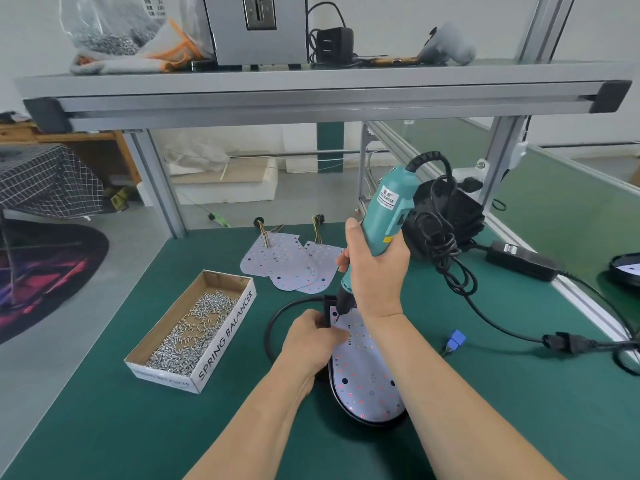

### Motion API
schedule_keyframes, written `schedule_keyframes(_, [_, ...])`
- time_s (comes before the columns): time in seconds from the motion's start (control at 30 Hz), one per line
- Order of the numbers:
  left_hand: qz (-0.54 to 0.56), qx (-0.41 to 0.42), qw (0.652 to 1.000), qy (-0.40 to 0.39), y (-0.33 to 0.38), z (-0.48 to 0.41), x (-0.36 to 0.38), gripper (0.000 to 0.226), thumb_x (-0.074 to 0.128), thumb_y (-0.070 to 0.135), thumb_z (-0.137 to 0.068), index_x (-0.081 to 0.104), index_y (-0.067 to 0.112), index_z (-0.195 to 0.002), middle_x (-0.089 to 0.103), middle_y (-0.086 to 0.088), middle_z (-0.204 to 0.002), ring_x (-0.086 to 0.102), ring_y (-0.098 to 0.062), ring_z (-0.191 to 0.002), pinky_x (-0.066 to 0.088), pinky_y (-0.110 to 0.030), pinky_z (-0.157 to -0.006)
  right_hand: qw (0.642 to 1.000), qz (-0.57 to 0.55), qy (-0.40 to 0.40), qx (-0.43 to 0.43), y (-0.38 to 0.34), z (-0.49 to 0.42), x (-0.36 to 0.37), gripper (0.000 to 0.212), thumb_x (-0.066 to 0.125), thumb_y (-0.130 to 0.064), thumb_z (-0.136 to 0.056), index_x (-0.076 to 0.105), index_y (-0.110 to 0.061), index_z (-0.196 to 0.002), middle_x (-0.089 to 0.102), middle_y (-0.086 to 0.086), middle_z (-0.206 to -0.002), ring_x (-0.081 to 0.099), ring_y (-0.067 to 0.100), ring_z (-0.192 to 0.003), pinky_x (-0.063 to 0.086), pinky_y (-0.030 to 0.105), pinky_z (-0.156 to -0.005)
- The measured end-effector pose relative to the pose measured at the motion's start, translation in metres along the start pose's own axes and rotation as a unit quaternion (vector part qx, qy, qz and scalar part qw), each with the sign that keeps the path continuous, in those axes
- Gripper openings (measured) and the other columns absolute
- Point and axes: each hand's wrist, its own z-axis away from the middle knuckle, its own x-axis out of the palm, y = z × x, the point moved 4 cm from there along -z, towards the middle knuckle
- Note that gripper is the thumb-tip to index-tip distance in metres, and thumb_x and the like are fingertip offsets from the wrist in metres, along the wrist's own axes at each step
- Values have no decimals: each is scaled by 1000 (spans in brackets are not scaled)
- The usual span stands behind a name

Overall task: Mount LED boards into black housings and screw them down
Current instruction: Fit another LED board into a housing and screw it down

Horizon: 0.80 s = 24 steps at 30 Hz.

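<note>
Bench: it is carrying everything; its smooth green top could be letting the work slide under a sideways push.
Housing: it is lying flat near the middle of the bench, toward the near edge, long way front to back. It is resting loose, so driver torque could be turning it if the brace slackens.
Board: it is sitting inside the housing and covering nearly all of it. If it is sitting off its holes, a screw could be going in crooked or cracking it.
Box of screws: it is standing just left of the housing, toward the left edge. A swinging elbow could be knocking it over.
Spare boards: they are lying overlapped toward the far edge, apart from the work.
Screwdriver: it is standing tilted over the board's far left corner, its cord trailing right. A tilted bit could be slipping out and scratching the board.
Right hand: it is wrapping fully round the screwdriver body.
Left hand: its fingers are curling on the housing's far left corner, right beside the bit; a slip could be jabbing them. Whether they are also pinching a screw cannot be told.
</note>
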Motion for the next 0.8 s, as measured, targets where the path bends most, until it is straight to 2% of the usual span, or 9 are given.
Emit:
schedule_keyframes(0.07, [2, 3, 1000, 2, 0, 1, 0, 46, 67, 25, -54, 62, 6, -96, 71, -17, -104, 69, -36, -99, 54, -52, -91, 1000, 11, -11, 0, 0, 0, 3, 20, 71, -24, -87, 52, -21, -81, 56, -6, -59, 56, 19, -41, 46, 27, -43])
schedule_keyframes(0.13, [7, 5, 1000, 3, 1, 2, 0, 45, 67, 24, -54, 61, 6, -95, 71, -18, -104, 68, -32, -89, 54, -51, -89, 999, 26, -18, 9, 2, 0, 4, 21, 70, -26, -87, 52, -18, -81, 57, 3, -57, 56, 20, -40, 45, 27, -44])
schedule_keyframes(0.23, [21, 6, 1000, 4, 2, 3, 1, 44, 67, 23, -53, 60, 6, -93, 69, -19, -102, 62, -26, -82, 53, -43, -78, 999, 43, -25, 17, 5, 2, 5, 22, 69, -28, -86, 52, -16, -79, 57, 8, -54, 55, 19, -40, 44, 24, -44])
schedule_keyframes(0.3, [26, 9, 1000, 4, 2, 4, 1, 39, 66, 24, -53, 58, 8, -88, 66, -15, -93, 58, -24, -79, 46, -37, -73, 998, 58, -33, 12, 4, 4, 9, 22, 69, -26, -86, 51, -18, -77, 57, 10, -52, 55, 19, -40, 44, 23, -45])
schedule_keyframes(0.37, [23, 7, 1000, 4, 0, 4, 1, 36, 66, 24, -54, 56, 10, -85, 63, -9, -89, 58, -24, -79, 46, -37, -73, 997, 63, -27, 16, 4, 5, 9, 23, 70, -25, -87, 50, -17, -77, 56, 13, -53, 55, 19, -40, 44, 23, -45])
schedule_keyframes(0.47, [17, 4, 1000, 4, -1, 4, 0, 37, 67, 24, -55, 58, 10, -88, 69, -10, -94, 67, -29, -86, 55, -44, -83, 999, 39, -4, 33, 3, 3, 2, 22, 70, -23, -88, 50, -15, -80, 57, 9, -58, 55, 19, -40, 44, 25, -44])
schedule_keyframes(0.57, [13, 2, 1000, 3, 2, 2, 0, 40, 67, 25, -55, 60, 9, -92, 71, -13, -101, 69, -33, -100, 55, -49, -90, 999, 5, -20, 25, 0, 3, -3, 20, 71, -23, -90, 53, -15, -85, 59, -4, -64, 57, 20, -45, 48, 27, -48])
schedule_keyframes(0.63, [12, -1, 1000, 0, 2, 1, -1, 42, 68, 25, -55, 60, 9, -93, 72, -13, -101, 70, -33, -100, 55, -50, -90, 999, -9, -38, 14, -2, 7, -4, 20, 71, -27, -89, 55, -16, -87, 60, -8, -66, 58, 20, -48, 50, 27, -50])
schedule_keyframes(0.8, [-1, 2, 1000, 0, 1, -1, -2, 45, 69, 26, -53, 61, 8, -93, 71, -12, -101, 69, -27, -89, 56, -44, -85, 998, -48, -36, -12, -23, -5, -12, 30, 73, -31, -88, 55, -7, -92, 58, -1, -63, 59, 21, -49, 49, 29, -51])
